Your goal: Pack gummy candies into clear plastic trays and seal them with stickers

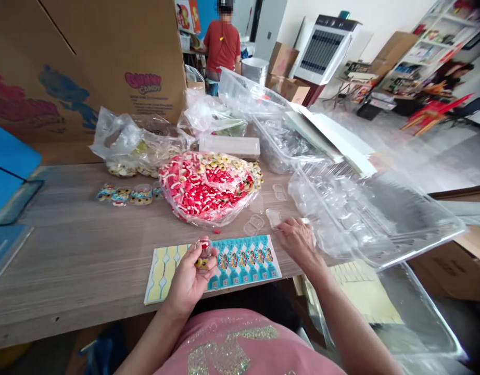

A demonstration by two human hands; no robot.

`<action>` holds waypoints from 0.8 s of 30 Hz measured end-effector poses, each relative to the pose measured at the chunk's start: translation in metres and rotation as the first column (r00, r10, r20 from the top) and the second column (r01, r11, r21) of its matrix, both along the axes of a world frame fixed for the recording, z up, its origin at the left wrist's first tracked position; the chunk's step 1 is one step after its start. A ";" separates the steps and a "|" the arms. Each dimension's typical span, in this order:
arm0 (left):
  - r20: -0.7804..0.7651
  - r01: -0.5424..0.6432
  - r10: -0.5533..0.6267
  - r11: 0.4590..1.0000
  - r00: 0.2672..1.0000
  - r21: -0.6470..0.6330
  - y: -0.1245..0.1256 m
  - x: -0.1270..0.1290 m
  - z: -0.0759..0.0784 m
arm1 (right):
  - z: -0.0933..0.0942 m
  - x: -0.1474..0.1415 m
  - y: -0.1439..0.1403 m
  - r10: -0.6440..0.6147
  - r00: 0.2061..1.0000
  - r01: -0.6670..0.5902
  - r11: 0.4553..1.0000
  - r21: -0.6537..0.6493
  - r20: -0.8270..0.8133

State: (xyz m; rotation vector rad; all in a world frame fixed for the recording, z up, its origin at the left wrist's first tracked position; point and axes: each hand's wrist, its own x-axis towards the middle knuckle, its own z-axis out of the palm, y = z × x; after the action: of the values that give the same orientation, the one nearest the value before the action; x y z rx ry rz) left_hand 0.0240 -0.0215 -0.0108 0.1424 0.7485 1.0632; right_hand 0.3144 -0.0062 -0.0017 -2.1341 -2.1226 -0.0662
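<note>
Head view: left hand [193,272] sits over the sticker sheet [245,260], fingers curled closely round a small clear container [204,254] with red and yellow candy [202,264], presumably cupped to prevent spilling; right hand [300,242] rests just right of the sheet, fingers bent, tips at a clear plastic piece [273,217] on the table [95,250]; whether they pinch it, cannot tell; candy bag [212,192] lies farther back, between filled packs [140,195] at left and plastic bin [412,229] at right, probably for easy reach.
</note>
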 end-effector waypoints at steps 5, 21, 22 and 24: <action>-0.033 0.054 -0.053 0.998 0.998 0.045 -0.003 0.012 0.007 | 0.003 -0.002 0.013 0.081 0.997 -0.080 0.995 0.067 -0.017; -0.138 -0.011 0.016 0.999 0.990 0.034 -0.005 0.006 0.003 | 0.001 0.004 0.126 0.395 0.912 -0.409 0.853 -0.323 -0.110; -0.141 -0.002 0.007 0.999 0.990 0.033 -0.005 0.007 0.004 | 0.001 0.006 0.129 0.411 0.904 -0.426 0.842 -0.330 -0.116; -0.139 0.015 -0.011 0.999 0.990 0.029 -0.003 0.010 0.005 | 0.002 0.009 0.134 0.420 0.900 -0.433 0.834 -0.342 -0.115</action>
State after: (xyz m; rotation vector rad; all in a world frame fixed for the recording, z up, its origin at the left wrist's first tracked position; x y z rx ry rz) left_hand 0.0342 -0.0246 -0.0054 0.2488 0.8557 1.0600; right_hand 0.3233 0.1278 0.0007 -1.7291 -2.7052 0.4356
